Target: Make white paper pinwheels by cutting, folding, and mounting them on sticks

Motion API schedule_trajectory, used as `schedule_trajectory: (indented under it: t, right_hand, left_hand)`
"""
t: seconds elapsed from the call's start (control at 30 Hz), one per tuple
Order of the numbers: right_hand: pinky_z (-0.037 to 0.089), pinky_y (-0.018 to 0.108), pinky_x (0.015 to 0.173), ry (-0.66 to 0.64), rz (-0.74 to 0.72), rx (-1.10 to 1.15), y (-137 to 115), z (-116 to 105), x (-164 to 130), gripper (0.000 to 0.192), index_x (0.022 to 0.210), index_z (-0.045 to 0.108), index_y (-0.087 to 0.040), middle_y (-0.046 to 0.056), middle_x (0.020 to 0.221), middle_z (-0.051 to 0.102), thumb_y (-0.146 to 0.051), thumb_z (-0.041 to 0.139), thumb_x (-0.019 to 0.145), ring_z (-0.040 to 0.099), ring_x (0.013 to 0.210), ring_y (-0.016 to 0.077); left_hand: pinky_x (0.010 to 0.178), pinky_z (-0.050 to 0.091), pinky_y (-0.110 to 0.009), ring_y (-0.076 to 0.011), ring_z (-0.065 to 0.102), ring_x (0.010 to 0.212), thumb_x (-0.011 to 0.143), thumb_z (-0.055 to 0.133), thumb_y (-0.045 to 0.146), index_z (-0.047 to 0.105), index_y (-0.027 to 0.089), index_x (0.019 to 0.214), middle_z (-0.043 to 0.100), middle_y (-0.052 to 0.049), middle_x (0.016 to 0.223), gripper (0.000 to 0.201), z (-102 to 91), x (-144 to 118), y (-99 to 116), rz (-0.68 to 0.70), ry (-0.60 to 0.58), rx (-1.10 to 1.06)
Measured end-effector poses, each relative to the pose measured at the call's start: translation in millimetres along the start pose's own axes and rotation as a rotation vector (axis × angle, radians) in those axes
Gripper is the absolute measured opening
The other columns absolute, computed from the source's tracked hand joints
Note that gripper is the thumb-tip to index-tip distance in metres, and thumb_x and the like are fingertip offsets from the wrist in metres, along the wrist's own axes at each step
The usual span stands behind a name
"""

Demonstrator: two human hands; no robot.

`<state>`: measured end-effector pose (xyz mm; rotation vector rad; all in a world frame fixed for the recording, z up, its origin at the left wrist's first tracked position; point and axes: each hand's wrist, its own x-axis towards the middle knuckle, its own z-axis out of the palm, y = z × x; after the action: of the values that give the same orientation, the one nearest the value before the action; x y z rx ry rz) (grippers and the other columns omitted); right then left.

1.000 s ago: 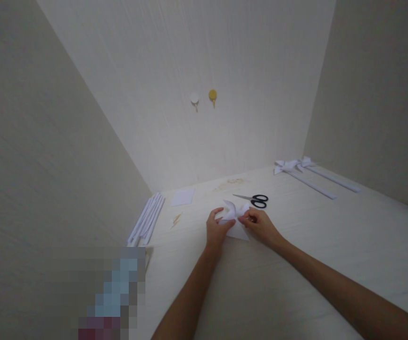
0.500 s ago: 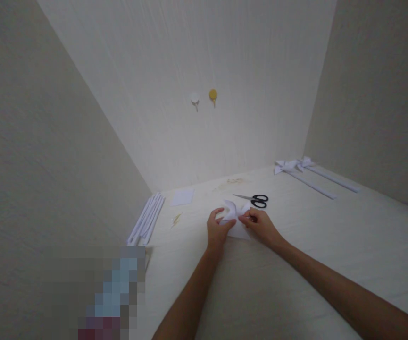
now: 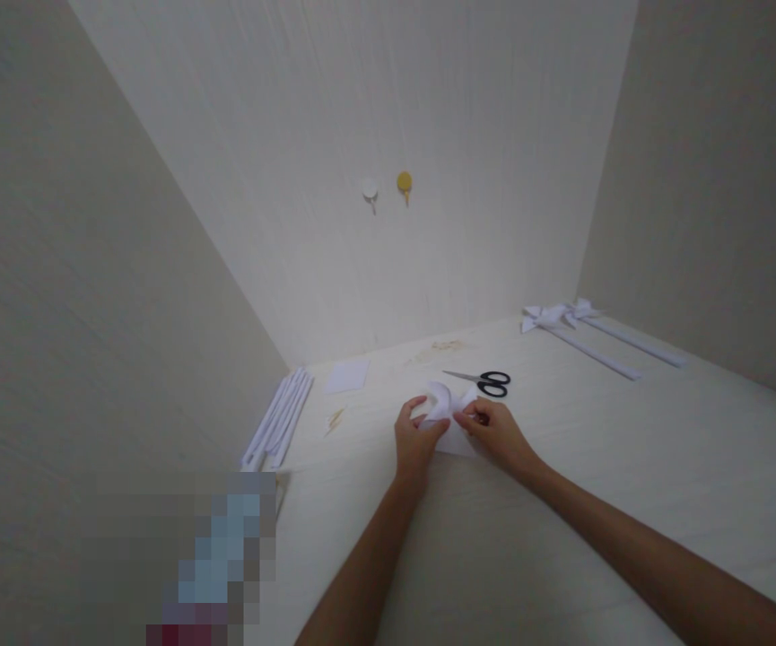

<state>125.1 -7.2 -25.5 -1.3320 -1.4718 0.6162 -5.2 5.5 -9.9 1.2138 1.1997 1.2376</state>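
Observation:
A white paper pinwheel [image 3: 440, 405] with curled blades is between my hands, its flat lower part [image 3: 453, 440] lying towards me. My left hand [image 3: 418, 439] grips it from the left, thumb pressed near its middle and the other fingers curved behind. From the right, my right hand [image 3: 492, 425] pinches the paper close to the centre with thumb and forefinger. Whether something small sits in that pinch is hidden. Just beyond the paper lie black-handled scissors [image 3: 488, 382], blades pointing left.
Rolled white paper sticks [image 3: 283, 417] lie at the left wall, near a square paper sheet [image 3: 347, 377] and some small yellowish sticks [image 3: 335, 419]. Two pinwheels on sticks [image 3: 589, 348] rest at the back right. A white hook [image 3: 370, 190] and a yellow hook [image 3: 405, 182] are on the back wall.
The upper left paper blade looks slightly more curled over to the right. Both hands keep nearly the same place and grip.

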Motion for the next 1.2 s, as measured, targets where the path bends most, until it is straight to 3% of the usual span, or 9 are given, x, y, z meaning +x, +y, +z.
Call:
schedule_trajectory:
  t: [0.23,0.43,0.73,0.87,1.03,1.2]
  right_hand:
    - [0.03,0.022,0.044,0.02,-0.017,-0.025,-3.6,0.4,-1.4,0.022,0.052,0.051,-0.016,-0.002,0.047,0.044,-0.032,0.052,0.067,0.04,0.046,0.0101]
    - [0.022,0.017,0.035,0.064,0.102,0.231,0.8,2.5,-1.1,0.024,0.068,0.041,-0.02,-0.01,0.044,0.032,-0.031,0.06,0.059,0.031,0.037,0.0062]
    - [0.031,0.017,0.035,-0.017,0.19,0.533,-1.6,0.6,-3.6,0.042,0.085,0.029,-0.024,-0.01,0.052,0.049,-0.027,0.062,0.058,0.046,0.039,0.0091]
    - [0.034,0.018,0.038,-0.049,0.187,0.556,-2.1,-4.7,-1.7,0.052,0.096,0.028,-0.025,-0.009,0.054,0.051,-0.024,0.062,0.058,0.051,0.042,0.0104]
    - [0.024,0.013,0.032,-0.191,0.2,0.477,-2.6,-10.7,0.5,0.061,0.107,0.026,-0.023,-0.013,0.044,0.044,-0.019,0.062,0.057,0.039,0.031,0.0057]
    - [0.026,0.012,0.033,-0.401,0.152,0.417,-1.9,-15.2,0.0,0.066,0.11,0.026,-0.023,-0.013,0.049,0.042,-0.014,0.062,0.055,0.04,0.036,0.0042]
  left_hand:
    - [0.049,0.043,-0.021,-0.0117,0.054,0.052,0.048,0.066,0.014,0.051,0.012,0.099,0.059,-0.002,0.063,0.054,2.3,-1.4,2.3,0.009,0.053,0.03]
    - [0.047,0.043,-0.022,-0.0119,0.054,0.049,0.05,0.066,0.015,0.047,0.013,0.1,0.06,-0.001,0.062,0.054,4.3,-4.9,3.1,-0.007,0.018,-0.035]
    - [0.046,0.043,-0.022,-0.0132,0.056,0.05,0.047,0.069,0.018,0.049,0.014,0.095,0.061,-0.002,0.062,0.051,3.2,-0.5,-4.4,0.001,-0.007,-0.027]
    - [0.049,0.044,-0.024,-0.0137,0.057,0.052,0.045,0.072,0.021,0.046,0.014,0.097,0.061,-0.002,0.064,0.058,0.0,3.5,-3.2,-0.051,-0.135,-0.081]
    - [0.052,0.043,-0.022,-0.0117,0.056,0.057,0.038,0.074,0.019,0.044,0.016,0.097,0.059,0.0,0.068,0.066,-9.8,7.6,2.4,-0.123,-0.232,-0.158]
    - [0.044,0.036,-0.018,-0.0071,0.047,0.045,0.042,0.071,0.018,0.046,0.014,0.1,0.054,0.005,0.053,0.064,-16.8,7.9,5.6,-0.045,-0.379,0.044]
